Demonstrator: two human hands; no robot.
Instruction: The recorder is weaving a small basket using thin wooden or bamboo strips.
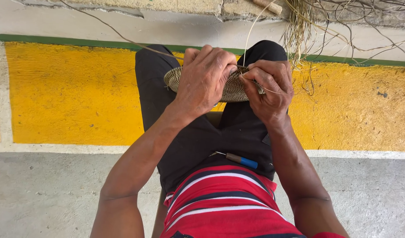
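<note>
The left hand (204, 77) clamps over the flat round woven straw disc (237, 88) on the knees; the right hand (271, 88), at its right rim, pinches a thin straw strand (251, 31) running upward.

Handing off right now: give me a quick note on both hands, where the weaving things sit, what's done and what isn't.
Left hand: clamped over the top of the coiled woven disc, holding it above the knees.
Right hand: fingers pinched on a thin fibre strand at the disc's right edge.
Awl with blue-and-brown handle: lying loose on the lap, untouched.
Spare dry fibres: bundled on the floor ahead, right of the knees.
Done: a flat oval of coils is woven.
Left: loose strands still trail from the rim, so the edge is unfinished.
</note>
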